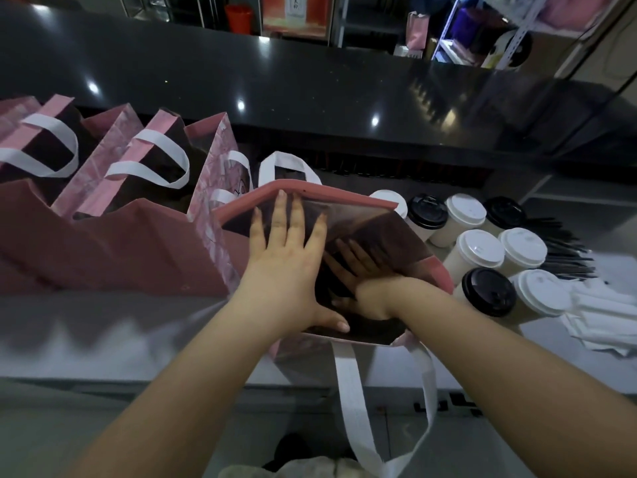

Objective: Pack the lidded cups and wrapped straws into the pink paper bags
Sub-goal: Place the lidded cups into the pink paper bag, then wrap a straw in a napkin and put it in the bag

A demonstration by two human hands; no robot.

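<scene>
A pink paper bag with white handles stands open at the counter's near edge. My left hand lies flat with spread fingers across its mouth, pressing against the far inner wall. My right hand reaches down inside the bag, fingers spread against the dark interior; it holds nothing that I can see. Several lidded cups stand just right of the bag, some with white lids and some with black lids. Dark wrapped straws lie fanned out behind the cups.
Several more pink bags with white handles stand open in a row to the left. A stack of white napkins lies at the far right. A glossy black raised counter runs behind everything.
</scene>
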